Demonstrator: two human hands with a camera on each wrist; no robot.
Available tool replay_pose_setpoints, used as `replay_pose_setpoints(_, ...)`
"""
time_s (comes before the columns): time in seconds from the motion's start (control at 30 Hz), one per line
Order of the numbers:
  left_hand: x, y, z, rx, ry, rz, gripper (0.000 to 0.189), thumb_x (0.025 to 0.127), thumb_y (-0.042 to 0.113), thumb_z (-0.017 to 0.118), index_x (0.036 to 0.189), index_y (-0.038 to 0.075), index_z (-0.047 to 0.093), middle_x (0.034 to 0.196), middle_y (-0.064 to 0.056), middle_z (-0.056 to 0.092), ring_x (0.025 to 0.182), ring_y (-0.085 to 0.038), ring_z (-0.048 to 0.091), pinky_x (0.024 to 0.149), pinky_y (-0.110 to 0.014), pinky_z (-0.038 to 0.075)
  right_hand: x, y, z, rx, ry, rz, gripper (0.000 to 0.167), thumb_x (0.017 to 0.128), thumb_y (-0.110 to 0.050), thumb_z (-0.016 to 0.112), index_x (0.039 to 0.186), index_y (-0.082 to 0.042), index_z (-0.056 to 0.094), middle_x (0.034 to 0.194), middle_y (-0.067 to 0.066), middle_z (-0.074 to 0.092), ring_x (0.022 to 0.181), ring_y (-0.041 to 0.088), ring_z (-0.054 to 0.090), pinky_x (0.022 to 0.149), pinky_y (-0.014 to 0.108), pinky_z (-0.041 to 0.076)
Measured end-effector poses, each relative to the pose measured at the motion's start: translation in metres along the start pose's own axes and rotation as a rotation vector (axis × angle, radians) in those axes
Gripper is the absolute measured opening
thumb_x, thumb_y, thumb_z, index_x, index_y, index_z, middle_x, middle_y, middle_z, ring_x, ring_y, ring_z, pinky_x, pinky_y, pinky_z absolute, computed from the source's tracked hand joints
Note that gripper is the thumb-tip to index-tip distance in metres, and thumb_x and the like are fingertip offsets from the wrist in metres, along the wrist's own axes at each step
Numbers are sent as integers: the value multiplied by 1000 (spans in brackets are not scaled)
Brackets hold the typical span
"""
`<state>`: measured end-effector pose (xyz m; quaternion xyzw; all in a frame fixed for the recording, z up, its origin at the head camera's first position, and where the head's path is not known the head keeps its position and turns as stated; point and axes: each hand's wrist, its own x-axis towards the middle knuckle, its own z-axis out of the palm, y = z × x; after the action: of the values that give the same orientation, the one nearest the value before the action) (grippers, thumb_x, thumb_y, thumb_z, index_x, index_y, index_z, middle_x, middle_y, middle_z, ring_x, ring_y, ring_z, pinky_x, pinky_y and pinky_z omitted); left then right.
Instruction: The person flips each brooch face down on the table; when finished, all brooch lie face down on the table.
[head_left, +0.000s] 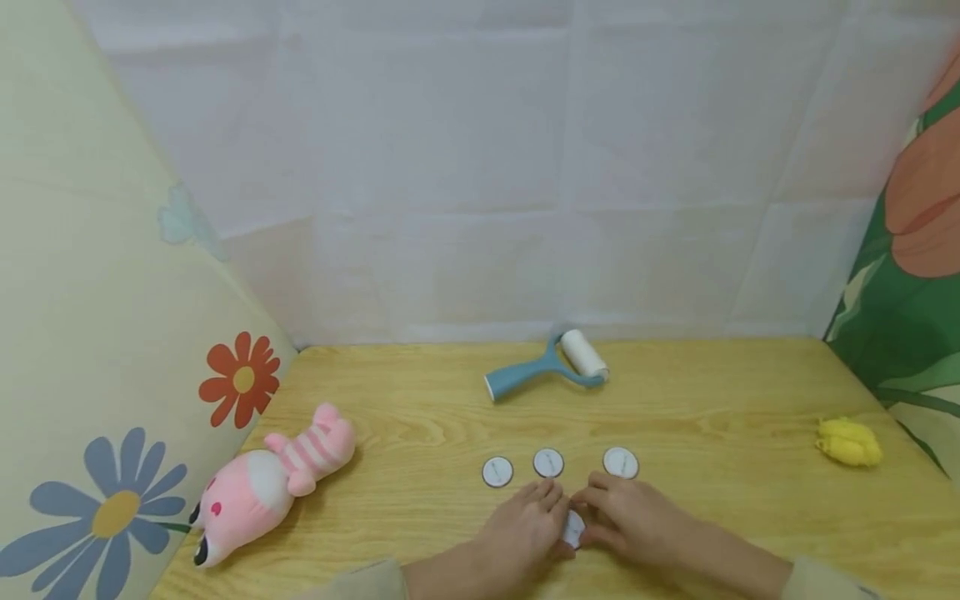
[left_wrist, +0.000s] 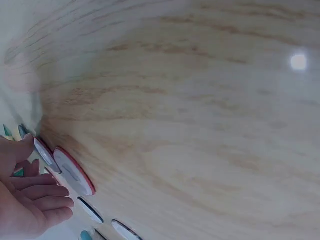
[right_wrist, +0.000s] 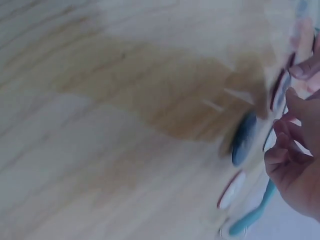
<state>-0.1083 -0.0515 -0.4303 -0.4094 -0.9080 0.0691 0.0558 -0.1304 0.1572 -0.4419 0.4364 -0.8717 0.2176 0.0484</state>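
A round pin-back badge (head_left: pixel 573 529), white with a dark rim, lies between both hands near the table's front, partly hidden by fingers. My left hand (head_left: pixel 521 529) holds its left side, thumb below and fingers above. From the other side my right hand (head_left: pixel 633 521) grips its edge between thumb and curled fingers. The right wrist view shows the badge (right_wrist: pixel 281 90) tilted at both thumbs. In the left wrist view, the left hand (left_wrist: pixel 35 200) has its other fingers extended loosely. Farther back lie a left badge (head_left: pixel 497 472), a middle badge (head_left: pixel 548 462) and a right badge (head_left: pixel 621 462).
A blue-handled lint roller (head_left: pixel 543 364) lies at the back of the wooden table (head_left: pixel 420 417). A pink plush toy (head_left: pixel 273 487) rests at the left, and a small yellow object (head_left: pixel 849 442) sits at the right. A pale cloth (head_left: pixel 525 167) hangs behind.
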Motion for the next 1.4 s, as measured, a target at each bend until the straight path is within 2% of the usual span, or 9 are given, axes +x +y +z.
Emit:
replay_pose_setpoints(0.17, 16, 5, -6, -87, -42, -1, 67, 93, 55, 57, 134, 1, 56, 136, -11, 56, 130, -21, 48, 108, -33, 39, -9, 10, -18, -21, 11, 67, 36, 86, -32, 75, 111, -7, 68, 89, -8, 56, 73, 0, 53, 60, 18, 49)
replay_pose_setpoints(0.27, 25, 10, -4, -111, -48, 13, 73, 92, 58, 55, 136, -1, 53, 137, -15, 54, 131, -23, 47, 108, -35, 39, -17, 15, -27, -41, -23, 122, 47, 85, -40, 75, 115, -6, 65, 93, -4, 58, 75, 2, 55, 60, 19, 50)
replay_pose_setpoints(0.43, 36, 16, 3, -109, 31, 53, 74, 91, 59, 55, 132, -3, 55, 133, -18, 57, 127, -25, 51, 107, -35, 41, -34, 21, -37, -53, -88, 214, 75, 75, -60, 73, 126, -6, 60, 97, -5, 50, 69, 0, 45, 56, 19, 44)
replay_pose_setpoints(0.53, 41, 19, 5, -119, 51, 73, 72, 92, 57, 55, 131, -3, 56, 132, -17, 58, 126, -25, 52, 106, -35, 42, -42, 23, -39, -7, -127, 228, 83, 71, -63, 74, 129, -6, 57, 95, -6, 43, 68, 0, 41, 56, 19, 42)
replay_pose_setpoints(0.7, 44, 27, 7, -136, 29, 81, 67, 91, 55, 58, 129, 0, 59, 131, -13, 59, 124, -22, 53, 105, -32, 43, -47, 27, -35, 59, -144, 198, 67, 73, -43, 82, 124, -6, 59, 98, -7, 45, 76, 0, 46, 63, 21, 49)
replay_pose_setpoints(0.83, 43, 33, 8, -90, 17, 63, 64, 91, 55, 58, 128, 3, 61, 131, -11, 59, 125, -21, 52, 104, -30, 43, -47, 27, -31, 84, -119, 189, 54, 74, -28, 84, 118, -8, 62, 97, -8, 47, 80, 0, 49, 67, 22, 51)
replay_pose_setpoints(1.1, 46, 37, 9, -51, 69, 55, 54, 91, 51, 60, 121, 6, 63, 123, -7, 62, 121, -20, 55, 104, -29, 43, -46, 23, -29, 47, -101, 216, 41, 78, -26, 81, 112, -8, 66, 98, -9, 55, 84, 3, 56, 70, 24, 54)
replay_pose_setpoints(1.2, 46, 38, 9, -46, 60, 48, 54, 92, 50, 59, 122, 5, 64, 125, -7, 62, 122, -20, 54, 104, -29, 42, -44, 23, -29, 0, -94, 174, 38, 79, -30, 81, 106, -6, 68, 94, -7, 57, 80, 1, 54, 67, 22, 53)
replay_pose_setpoints(1.4, 45, 40, 12, -30, 74, 44, 53, 94, 49, 57, 122, 4, 63, 129, -9, 61, 123, -20, 54, 105, -29, 42, -43, 25, -21, -287, -15, -96, 34, 82, -38, 76, 95, -9, 64, 87, -5, 52, 71, -1, 44, 55, 14, 44)
